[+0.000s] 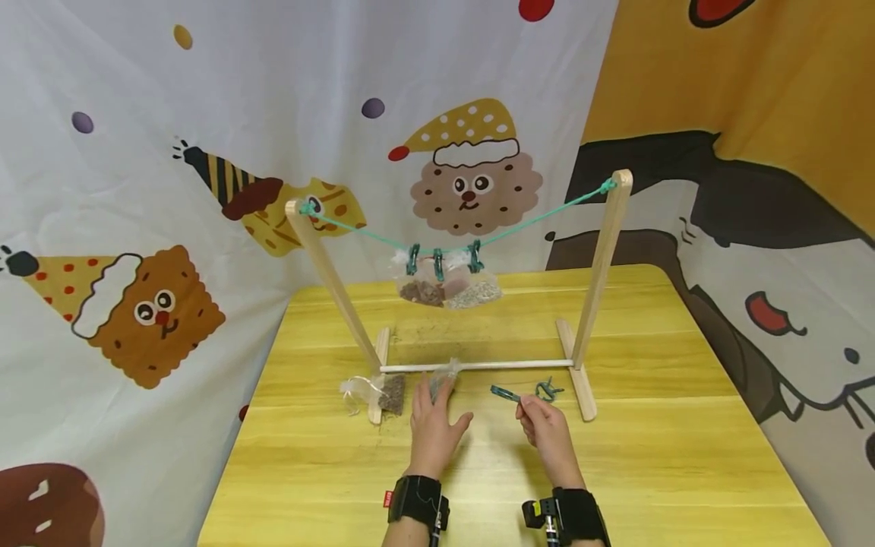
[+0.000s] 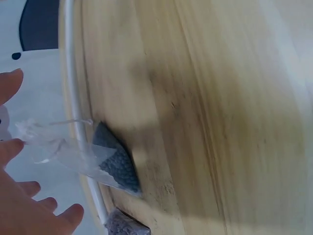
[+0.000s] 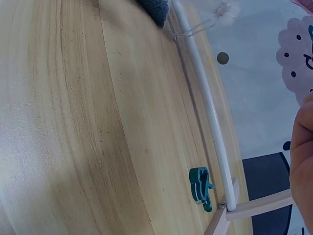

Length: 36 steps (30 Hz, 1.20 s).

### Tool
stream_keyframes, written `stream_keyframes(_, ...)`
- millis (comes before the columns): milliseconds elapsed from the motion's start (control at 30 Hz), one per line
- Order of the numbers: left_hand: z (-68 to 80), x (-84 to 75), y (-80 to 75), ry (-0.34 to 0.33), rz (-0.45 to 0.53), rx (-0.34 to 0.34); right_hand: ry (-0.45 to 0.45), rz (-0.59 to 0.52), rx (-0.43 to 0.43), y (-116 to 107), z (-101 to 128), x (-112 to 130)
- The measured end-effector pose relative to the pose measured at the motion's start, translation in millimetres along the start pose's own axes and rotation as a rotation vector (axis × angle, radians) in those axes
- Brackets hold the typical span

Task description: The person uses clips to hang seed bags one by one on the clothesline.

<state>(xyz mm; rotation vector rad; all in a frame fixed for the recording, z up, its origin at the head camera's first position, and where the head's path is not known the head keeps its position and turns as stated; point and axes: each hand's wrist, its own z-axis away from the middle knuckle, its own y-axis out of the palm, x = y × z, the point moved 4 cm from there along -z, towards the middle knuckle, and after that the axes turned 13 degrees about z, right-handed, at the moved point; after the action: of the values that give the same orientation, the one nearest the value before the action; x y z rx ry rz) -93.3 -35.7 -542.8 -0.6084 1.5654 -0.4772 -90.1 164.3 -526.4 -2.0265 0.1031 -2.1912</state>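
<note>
My left hand (image 1: 434, 427) spreads over a clear pouch of dark grey granules (image 2: 117, 164), its thumb held wide. In the left wrist view a fingertip is right at the pouch's gathered top, which overlaps the white rod (image 1: 513, 365). My right hand (image 1: 547, 431) pinches the end of a teal clothespin (image 1: 504, 393), pointing it left. Teal clips (image 1: 548, 390) lie on the table just beyond that hand. Left of my left hand is another clear pouch, with brownish granules (image 1: 392, 395) and white drawstrings, lying over the foot of the stand.
The wooden stand has two uprights, left (image 1: 338, 292) and right (image 1: 601, 266), joined by a sagging green string (image 1: 547, 216). From it hang clear pouches (image 1: 473, 292) of brown and pale bits, held by three teal clips (image 1: 439, 264). Crumbs dot the table (image 1: 649, 456); a printed cloth (image 1: 273, 91) hangs behind.
</note>
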Motion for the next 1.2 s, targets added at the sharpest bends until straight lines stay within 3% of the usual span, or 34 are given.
stream_keyframes(367, -16.1, 1.2, 11.4, 0.102, -0.089, -0.017, 0.04, -0.022, -0.009, -2, 9, 20)
stream_keyframes(733, -38.9, -6.5, 13.6, 0.225, -0.229, -0.016, 0.064, -0.106, -0.032, -4, 3, -3)
stream_keyframes(1200, -29.2, 4.4, 17.3, 0.223, -0.165, -0.086, 0.043, -0.099, -0.015, -11, 6, -4)
